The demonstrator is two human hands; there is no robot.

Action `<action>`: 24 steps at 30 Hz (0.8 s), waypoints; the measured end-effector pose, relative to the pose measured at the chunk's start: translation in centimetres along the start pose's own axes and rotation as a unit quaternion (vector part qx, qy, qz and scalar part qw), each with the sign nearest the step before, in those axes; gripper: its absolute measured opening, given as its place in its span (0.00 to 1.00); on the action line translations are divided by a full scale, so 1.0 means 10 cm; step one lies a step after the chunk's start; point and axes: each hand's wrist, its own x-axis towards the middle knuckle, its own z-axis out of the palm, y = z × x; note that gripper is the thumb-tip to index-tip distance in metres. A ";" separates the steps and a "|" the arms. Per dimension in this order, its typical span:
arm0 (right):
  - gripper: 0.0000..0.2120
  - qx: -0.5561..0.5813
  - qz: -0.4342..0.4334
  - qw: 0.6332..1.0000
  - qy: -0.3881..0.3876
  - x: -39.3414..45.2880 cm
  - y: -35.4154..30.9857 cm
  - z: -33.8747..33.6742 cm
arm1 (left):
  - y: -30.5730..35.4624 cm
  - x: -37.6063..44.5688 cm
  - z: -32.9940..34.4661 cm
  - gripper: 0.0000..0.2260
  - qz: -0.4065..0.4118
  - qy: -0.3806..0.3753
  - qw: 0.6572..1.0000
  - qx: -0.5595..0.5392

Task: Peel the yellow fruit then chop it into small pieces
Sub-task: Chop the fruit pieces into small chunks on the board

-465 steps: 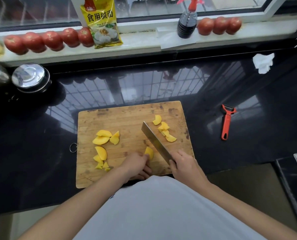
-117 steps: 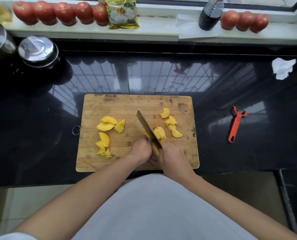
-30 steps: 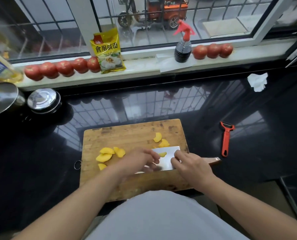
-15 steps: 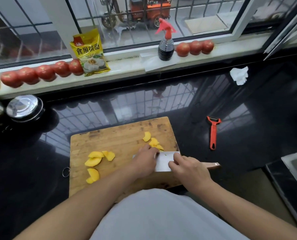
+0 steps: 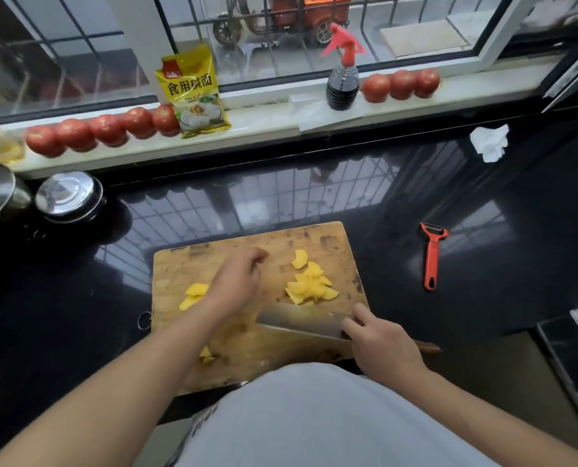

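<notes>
Shirt (image 5: 331, 419), pale grey, nearest at the bottom; forearms reaching out from either side of it onto wooden cutting board (image 5: 334, 244) on black glossy counter (image 5: 483, 298); right hand (image 5: 380, 345) curled round the handle end of cleaver (image 5: 301, 323), wooden butt of the handle poking out past the wrist, broad blade lying low across the board, pointing left; left hand (image 5: 237, 284) above the board's middle, fingers loosely curled, holding nothing visible, blurred; small yellow scraps (image 5: 206, 353) near the front edge by the left forearm; yellow slices (image 5: 193, 294) just left of the left hand, partly hidden by it; pile of yellow fruit pieces (image 5: 309, 284) on the board's right half, just beyond the blade; red peeler (image 5: 431, 256) on the counter well right of the board; crumpled white tissue (image 5: 489, 143) farther right; steel lidded pots (image 5: 66, 195) at far left; on the windowsill, row of tomatoes (image 5: 105, 129), yellow packet (image 5: 193, 92), dark spray bottle (image 5: 343, 79) with red trigger, three more tomatoes (image 5: 400, 84).
</notes>
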 end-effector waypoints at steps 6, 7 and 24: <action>0.06 0.172 0.154 0.973 -0.007 0.06 -0.14 0.06 | -0.65 -0.07 -0.41 0.22 0.061 -0.207 0.889 0.404; 0.06 0.185 0.171 0.968 -0.002 0.07 -0.16 0.07 | -0.65 -0.05 -0.39 0.19 0.078 -0.203 0.877 0.428; 0.04 0.230 0.196 0.950 -0.080 0.20 -0.34 0.06 | -0.22 -0.80 0.55 0.16 -0.276 -0.087 0.943 -0.166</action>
